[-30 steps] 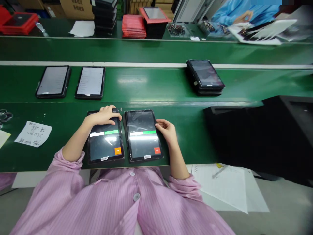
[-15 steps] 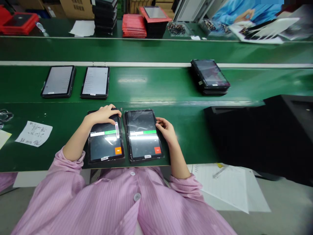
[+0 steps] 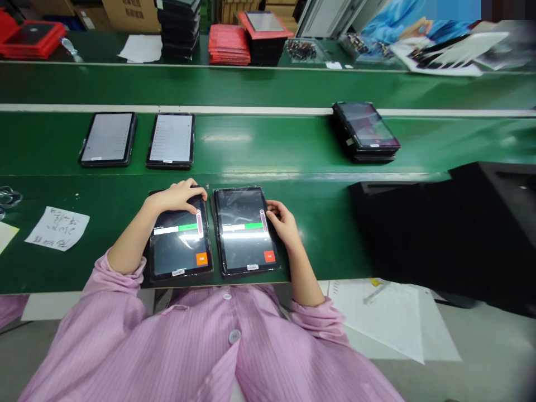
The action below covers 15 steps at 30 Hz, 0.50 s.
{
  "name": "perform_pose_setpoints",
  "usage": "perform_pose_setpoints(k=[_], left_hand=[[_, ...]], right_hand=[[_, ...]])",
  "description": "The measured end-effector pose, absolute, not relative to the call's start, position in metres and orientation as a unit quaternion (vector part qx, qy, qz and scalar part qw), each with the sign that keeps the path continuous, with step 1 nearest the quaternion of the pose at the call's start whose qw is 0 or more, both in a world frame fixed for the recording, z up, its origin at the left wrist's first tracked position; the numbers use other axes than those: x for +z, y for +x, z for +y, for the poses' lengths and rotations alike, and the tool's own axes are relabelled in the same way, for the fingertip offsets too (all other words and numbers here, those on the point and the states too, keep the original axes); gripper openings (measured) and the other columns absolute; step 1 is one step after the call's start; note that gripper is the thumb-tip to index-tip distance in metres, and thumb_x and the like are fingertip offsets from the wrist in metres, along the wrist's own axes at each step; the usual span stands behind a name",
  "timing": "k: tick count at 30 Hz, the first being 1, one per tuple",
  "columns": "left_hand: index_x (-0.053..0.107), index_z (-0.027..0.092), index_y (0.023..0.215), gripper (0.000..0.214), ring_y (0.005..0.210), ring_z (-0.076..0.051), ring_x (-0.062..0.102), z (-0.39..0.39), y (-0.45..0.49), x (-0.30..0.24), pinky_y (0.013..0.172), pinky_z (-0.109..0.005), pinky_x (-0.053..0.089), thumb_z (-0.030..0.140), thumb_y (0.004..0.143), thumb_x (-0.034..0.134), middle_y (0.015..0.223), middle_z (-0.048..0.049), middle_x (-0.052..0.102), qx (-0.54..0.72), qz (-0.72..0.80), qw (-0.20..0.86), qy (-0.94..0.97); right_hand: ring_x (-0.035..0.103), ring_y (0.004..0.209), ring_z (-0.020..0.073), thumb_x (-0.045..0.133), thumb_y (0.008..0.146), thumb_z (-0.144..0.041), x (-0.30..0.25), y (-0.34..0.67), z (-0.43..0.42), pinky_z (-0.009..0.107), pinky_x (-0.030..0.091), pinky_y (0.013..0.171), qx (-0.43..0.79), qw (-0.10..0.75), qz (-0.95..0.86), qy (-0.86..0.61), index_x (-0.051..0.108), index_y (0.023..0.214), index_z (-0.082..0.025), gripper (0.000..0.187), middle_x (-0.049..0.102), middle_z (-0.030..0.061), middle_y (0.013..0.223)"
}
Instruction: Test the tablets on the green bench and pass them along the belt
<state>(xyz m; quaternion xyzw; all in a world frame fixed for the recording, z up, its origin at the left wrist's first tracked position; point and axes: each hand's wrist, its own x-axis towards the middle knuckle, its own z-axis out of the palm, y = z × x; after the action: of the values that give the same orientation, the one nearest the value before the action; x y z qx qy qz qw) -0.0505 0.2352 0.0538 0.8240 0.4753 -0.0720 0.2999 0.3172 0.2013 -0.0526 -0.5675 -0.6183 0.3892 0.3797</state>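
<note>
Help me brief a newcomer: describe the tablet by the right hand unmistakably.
On the green bench, go to the near edge. There, the right hand is at the right edge of the right tablet. Its lower corner shows a red square; the left tablet beside it shows orange.

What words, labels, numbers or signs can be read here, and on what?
"Fail" on the orange button of the left tablet.
"Fail" on the red button of the right tablet.
Too small or unclear: both tablets' headings and bottom stickers, handwritten note, carton print, text on pale screens.
</note>
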Motion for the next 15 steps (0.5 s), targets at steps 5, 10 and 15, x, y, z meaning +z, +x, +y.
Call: perform_pose_setpoints(k=[5,10,15], left_hand=[[0.060,0.033,0.120,0.038,0.123,-0.031,0.047,0.235,-0.049,0.055,0.105,-0.046,0.035,0.044,0.084,0.066,0.123,-0.0060,0.047,-0.080,0.481,0.300,0.820],[0.061,0.034,0.122,0.040,0.126,-0.031,0.046,0.235,-0.049,0.054,0.106,-0.046,0.036,0.048,0.085,0.064,0.128,-0.0063,0.050,-0.077,0.478,0.302,0.821],[0.030,0.030,0.154,0.089,0.136,-0.029,0.045,0.240,-0.099,0.061,0.110,-0.039,0.037,0.052,0.077,0.069,0.151,-0.0099,0.044,-0.051,0.434,0.370,0.820]], right_hand=[[0.059,0.080,0.0179,0.059,0.083,-0.039,-0.051,0.318,0.201,0.034,0.051,0.079,0.391,0.379,-0.620,-0.564,0.062,0.117,-0.019,0.040,0.064,0.0052,0.095],[0.060,0.080,0.0188,0.058,0.084,-0.037,-0.055,0.319,0.203,0.036,0.052,0.081,0.390,0.377,-0.626,-0.560,0.062,0.119,-0.019,0.040,0.064,0.0054,0.095],[0.060,0.092,0.0228,0.054,0.090,-0.035,-0.038,0.316,0.194,0.043,0.053,0.087,0.294,0.355,-0.686,-0.562,0.065,0.125,-0.021,0.039,0.062,0.0100,0.108]])
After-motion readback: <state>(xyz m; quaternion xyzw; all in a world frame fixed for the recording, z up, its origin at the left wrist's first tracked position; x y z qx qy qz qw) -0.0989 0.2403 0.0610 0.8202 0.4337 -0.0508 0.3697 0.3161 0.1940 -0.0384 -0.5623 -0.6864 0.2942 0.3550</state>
